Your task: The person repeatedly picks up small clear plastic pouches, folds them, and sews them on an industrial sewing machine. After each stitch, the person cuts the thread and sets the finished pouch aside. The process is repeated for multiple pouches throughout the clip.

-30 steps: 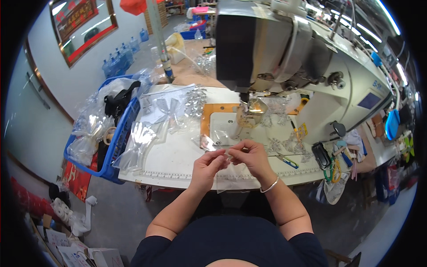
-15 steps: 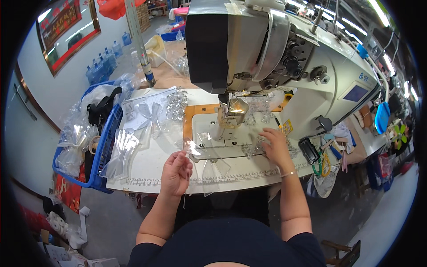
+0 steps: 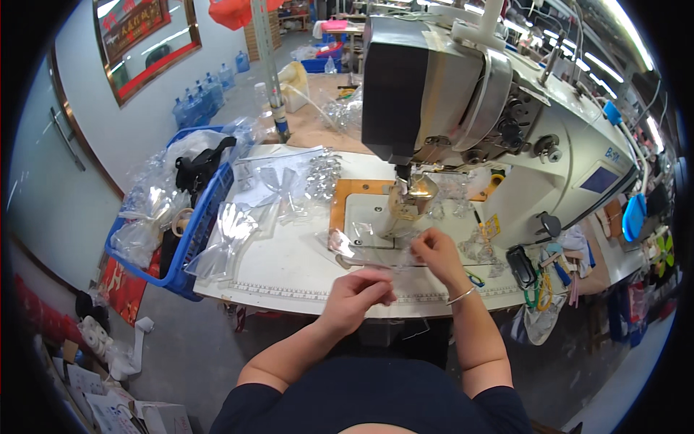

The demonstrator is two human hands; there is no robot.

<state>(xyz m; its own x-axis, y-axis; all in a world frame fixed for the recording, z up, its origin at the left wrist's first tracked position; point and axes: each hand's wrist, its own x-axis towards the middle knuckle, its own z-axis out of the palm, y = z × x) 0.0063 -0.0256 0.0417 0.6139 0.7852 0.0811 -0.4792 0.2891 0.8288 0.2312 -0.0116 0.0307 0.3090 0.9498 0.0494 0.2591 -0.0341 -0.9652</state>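
Observation:
A clear plastic piece (image 3: 353, 250) stretches over the front of the sewing machine's bed, shiny at its left end. My left hand (image 3: 354, 300) is closed in a pinch on its near edge, close to the table's front. To the right, my right hand (image 3: 439, 259) has its fingers pinched together beside the plastic, just below the machine's post (image 3: 405, 210). What lies between those fingertips is too small and see-through to make out. The sewing machine (image 3: 463, 94) stands over the table with its lamp lit at the needle.
Clear plastic pieces (image 3: 228, 235) lie on the left of the white table, beside a blue basket (image 3: 210, 231) of bags. Small clear parts (image 3: 322, 173) are heaped on paper. Right of my hand are snips (image 3: 474, 278), a black case (image 3: 520, 266) and more clear pieces.
My right hand has moved from the small clear parts toward the left hand, its fingers closing to a pinch. My left hand has turned inward. The view has shifted leftward.

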